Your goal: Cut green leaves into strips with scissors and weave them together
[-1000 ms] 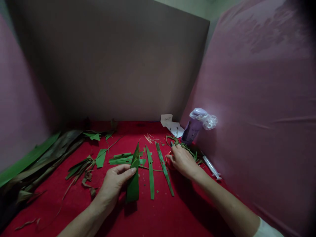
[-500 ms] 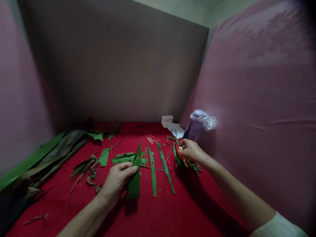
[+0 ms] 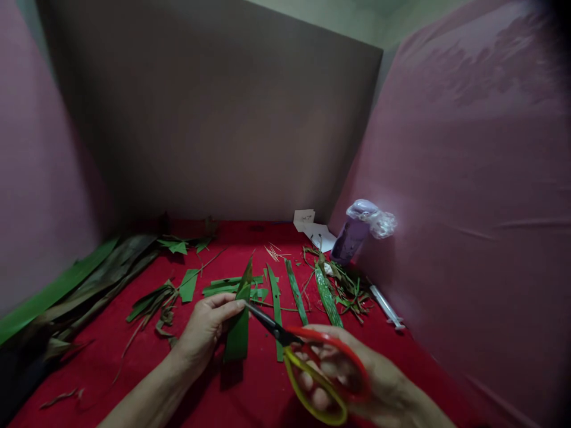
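My left hand point(image 3: 206, 330) pinches a pointed green leaf piece point(image 3: 238, 321) and holds it upright on the red cloth point(image 3: 267, 392). Scissors point(image 3: 307, 365) with a red and a yellow handle loop are in my right hand point(image 3: 357, 386), fingers through the loops. The dark blades are closed and their tip points at the leaf piece beside my left thumb. Two narrow green leaf strips point(image 3: 274, 303) lie flat just behind the blades.
Long green and brown leaves point(image 3: 75, 285) are piled at the left. Leaf scraps point(image 3: 343, 288), a purple bottle with a plastic wrap point(image 3: 354, 235), a syringe point(image 3: 387, 307) and white paper point(image 3: 312, 226) sit at the back right. Grey and pink panels wall in the cloth.
My right hand picked the scissors up from the scraps at the back right and brought them forward to the leaf piece. My left hand kept its hold on the leaf.
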Tool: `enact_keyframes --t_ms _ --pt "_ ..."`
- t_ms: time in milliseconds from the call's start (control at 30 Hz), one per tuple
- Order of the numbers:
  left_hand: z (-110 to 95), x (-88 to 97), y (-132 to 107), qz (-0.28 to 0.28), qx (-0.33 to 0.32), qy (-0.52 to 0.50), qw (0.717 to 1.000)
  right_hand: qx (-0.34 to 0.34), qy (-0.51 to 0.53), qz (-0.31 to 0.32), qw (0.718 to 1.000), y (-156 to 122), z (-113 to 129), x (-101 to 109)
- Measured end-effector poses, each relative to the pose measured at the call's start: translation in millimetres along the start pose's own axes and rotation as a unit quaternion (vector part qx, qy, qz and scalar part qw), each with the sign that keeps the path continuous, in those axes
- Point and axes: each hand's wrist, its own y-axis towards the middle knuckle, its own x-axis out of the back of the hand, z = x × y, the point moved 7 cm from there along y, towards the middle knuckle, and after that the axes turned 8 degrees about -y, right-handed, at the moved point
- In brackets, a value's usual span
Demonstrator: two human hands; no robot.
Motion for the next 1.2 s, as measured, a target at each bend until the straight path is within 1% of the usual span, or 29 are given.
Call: enact_keyframes --t_ms 33,67,133,200,300,333,400,467,533,600,700,867,933,1033,1200 --pt "-1 1.3 1 -0.005 -0.003 0.001 1.000 0.002 0.020 0.009 1.000 -2 -9 -5" --pt "-1 2.8 1 -0.009 -0.005 0.002 1.000 0.002 0.032 0.031 0.999 -4 -17 -10" --pt "-2 5.5 3 -0.016 -0.010 -0.001 1.000 0.016 -0.009 0.043 0.999 -9 -26 -13" --pt "-2 7.0 3 -0.016 -0.013 -0.006 1.000 0.020 -0.059 0.042 0.997 -12 -28 -11" --pt "-3 7.9 4 -0.016 -0.014 -0.004 1.000 0.025 -0.112 0.033 0.993 -13 -18 -8" --pt "-3 7.9 3 -0.017 -0.013 -0.001 1.000 0.029 -0.138 0.019 0.990 -11 -12 -6" --pt "-4 7.2 2 -0.016 -0.013 0.003 1.000 0.041 -0.182 -0.037 0.982 -5 1 2" --pt "-5 4.6 0 -0.006 -0.011 0.006 1.000 0.029 -0.240 -0.071 0.968 2 9 8" --pt "-5 1.4 -3 0.007 -0.003 0.013 1.000 0.025 -0.315 -0.100 0.944 9 16 13" --pt "-4 -1.4 -6 0.018 0.010 0.029 0.999 0.036 -0.377 -0.122 0.917 16 21 16" --pt "-2 -3.1 -8 0.029 0.023 0.050 0.998 0.050 -0.437 -0.122 0.890 23 23 15" --pt "-1 -2.3 -10 0.032 0.020 0.069 0.997 0.065 -0.533 -0.126 0.834 27 30 12" --pt "0 -3.8 -11 0.039 0.019 0.081 0.996 0.067 -0.561 -0.124 0.816 28 33 10" --pt "0 -6.5 -12 0.051 0.019 0.096 0.994 0.075 -0.577 -0.123 0.804 30 35 7" --pt "1 -7.5 -11 0.064 0.019 0.115 0.991 0.090 -0.569 -0.117 0.809 34 32 6"
